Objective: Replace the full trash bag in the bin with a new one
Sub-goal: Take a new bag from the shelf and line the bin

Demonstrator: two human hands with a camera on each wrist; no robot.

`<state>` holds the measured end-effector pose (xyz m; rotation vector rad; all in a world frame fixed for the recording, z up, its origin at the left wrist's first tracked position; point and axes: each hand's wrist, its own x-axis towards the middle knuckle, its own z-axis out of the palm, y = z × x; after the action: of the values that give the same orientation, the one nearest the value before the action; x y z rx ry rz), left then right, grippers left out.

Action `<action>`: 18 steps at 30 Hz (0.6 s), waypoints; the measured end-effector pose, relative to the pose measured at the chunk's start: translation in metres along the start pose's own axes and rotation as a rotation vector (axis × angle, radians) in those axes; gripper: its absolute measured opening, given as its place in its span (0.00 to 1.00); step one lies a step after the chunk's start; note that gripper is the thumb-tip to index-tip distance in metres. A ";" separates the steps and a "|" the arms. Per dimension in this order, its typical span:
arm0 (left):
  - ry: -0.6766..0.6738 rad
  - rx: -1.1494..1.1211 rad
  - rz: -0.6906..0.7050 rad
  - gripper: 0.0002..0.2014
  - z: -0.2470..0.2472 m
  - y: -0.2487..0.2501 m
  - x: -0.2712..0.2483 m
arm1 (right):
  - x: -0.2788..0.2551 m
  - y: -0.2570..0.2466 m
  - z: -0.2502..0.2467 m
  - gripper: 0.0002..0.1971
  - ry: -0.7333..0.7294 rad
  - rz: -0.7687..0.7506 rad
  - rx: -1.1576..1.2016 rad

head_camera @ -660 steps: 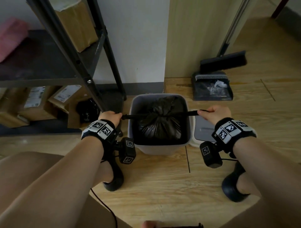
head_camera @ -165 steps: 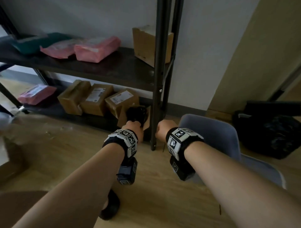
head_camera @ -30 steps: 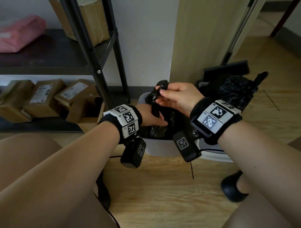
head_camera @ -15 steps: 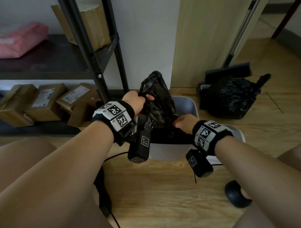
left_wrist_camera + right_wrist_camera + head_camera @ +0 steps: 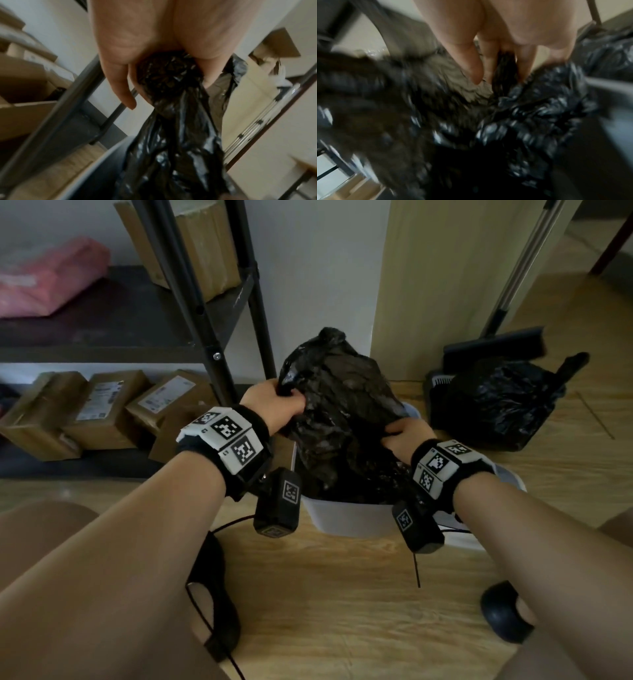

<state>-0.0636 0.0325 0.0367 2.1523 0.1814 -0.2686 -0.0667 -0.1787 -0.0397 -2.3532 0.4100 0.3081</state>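
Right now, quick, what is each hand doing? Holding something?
Left hand: closed, gripping a bunch of the new black trash bag above the bin.
Right hand: closed, pinching the same bag's other side.

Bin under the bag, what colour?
Light grey bin, best seen in the head view; the black trash bag drapes into it.
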 end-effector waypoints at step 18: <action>-0.233 0.513 -0.170 0.44 0.041 -0.056 -0.004 | -0.011 0.038 -0.036 0.33 0.065 0.000 -0.253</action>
<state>-0.0853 0.0297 -0.0290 2.5881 0.1753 -0.7255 -0.0872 -0.2275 -0.0343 -2.6156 0.4229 0.2987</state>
